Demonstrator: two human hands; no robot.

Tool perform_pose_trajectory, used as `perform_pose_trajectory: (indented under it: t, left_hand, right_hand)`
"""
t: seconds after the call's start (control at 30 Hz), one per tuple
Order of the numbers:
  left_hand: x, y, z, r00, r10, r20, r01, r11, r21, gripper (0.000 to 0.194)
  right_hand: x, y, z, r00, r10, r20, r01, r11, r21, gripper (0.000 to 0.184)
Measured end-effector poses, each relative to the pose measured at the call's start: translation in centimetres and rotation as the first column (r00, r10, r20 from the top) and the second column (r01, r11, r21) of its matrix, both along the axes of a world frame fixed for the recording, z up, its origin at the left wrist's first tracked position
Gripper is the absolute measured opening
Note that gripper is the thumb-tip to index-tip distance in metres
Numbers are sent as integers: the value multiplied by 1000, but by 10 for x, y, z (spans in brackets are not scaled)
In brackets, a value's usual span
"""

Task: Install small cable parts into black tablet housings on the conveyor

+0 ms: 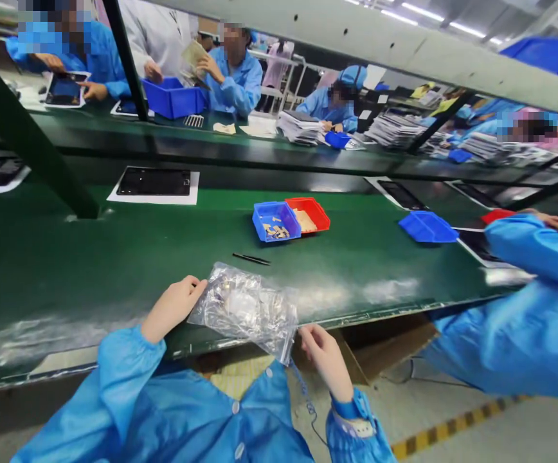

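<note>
Between both hands I hold a clear plastic bag [247,308] with small pale parts inside, just over the near edge of the green conveyor belt [115,257]. My left hand [173,307] pinches the bag's left end, fingers closed. My right hand [324,357] grips the bag's lower right corner, fingers closed. Both arms wear blue sleeves, and a blue wrist strap with a coiled cord sits on my right wrist. Black tweezers [251,259] lie on the belt just beyond the bag.
A blue bin [275,220] and a red bin [309,214] with small parts stand mid-belt. Another blue bin [427,227] lies right. A dark panel on white paper [153,185] lies farther back. A co-worker's blue sleeve [524,308] fills the right. People work across the line.
</note>
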State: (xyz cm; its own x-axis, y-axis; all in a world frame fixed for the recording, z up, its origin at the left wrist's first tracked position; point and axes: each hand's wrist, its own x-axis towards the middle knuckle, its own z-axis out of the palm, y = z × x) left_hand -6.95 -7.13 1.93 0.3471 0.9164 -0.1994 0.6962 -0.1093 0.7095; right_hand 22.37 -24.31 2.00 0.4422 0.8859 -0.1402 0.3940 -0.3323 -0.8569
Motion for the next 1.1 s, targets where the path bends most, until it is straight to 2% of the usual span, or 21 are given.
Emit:
perform_pose_trajectory:
  t: [0.13, 0.3, 0.37, 0.47, 0.53, 0.67, 0.73, 0.83, 0.93, 1.03, 1.07, 1.1]
  left_hand:
    - [10, 7, 3, 995, -84, 60, 83, 996, 28, 26]
    - [9, 5, -9, 985, -21, 174, 19, 1000, 13, 19]
    - [8, 3, -14, 962, 29, 273, -15, 999, -52, 20]
    - [9, 1, -19, 864, 135, 485, -38, 978, -204, 36]
    - [9, 0, -21, 817, 138, 559, -21, 977, -210, 54]
    - [10, -2, -25, 859, -20, 512, 53, 997, -49, 57]
    - [10, -3, -26, 872, -50, 487, 58, 998, -1, 57]
    - [8, -7, -25, 881, -74, 467, 59, 997, 45, 59]
    - [4, -11, -20, 887, -140, 441, 104, 989, 103, 60]
    - [1, -14, -14, 887, -219, 407, 174, 974, 145, 62]
    - [1, -14, -13, 890, -236, 390, 191, 970, 152, 63]
    - [1, -14, -12, 895, -249, 371, 203, 966, 158, 65]
  right_hand:
    - [-8, 25, -6, 994, 61, -93, -54, 996, 67, 29]
    - [-3, 47, -1, 964, 152, -218, -118, 980, 162, 24]
    - [-3, 55, 3, 930, 229, -288, -184, 967, 175, 24]
    - [-9, 70, 5, 900, 330, -284, -316, 944, 95, 30]
    - [-15, 82, 3, 914, 348, -208, -352, 936, 19, 38]
    - [-28, 100, -7, 943, 333, -27, -333, 943, 1, 50]
    - [-35, 104, -11, 941, 328, 79, -330, 944, 21, 40]
    - [-42, 104, -12, 915, 357, 187, -369, 929, 36, 9]
    - [-44, 100, -9, 895, 376, 239, -399, 916, 51, 8]
    - [-44, 99, -8, 902, 347, 259, -366, 930, 26, 37]
    - [-45, 100, -8, 906, 340, 253, -354, 935, 11, 41]
    - [-46, 101, -8, 909, 341, 241, -350, 937, -4, 39]
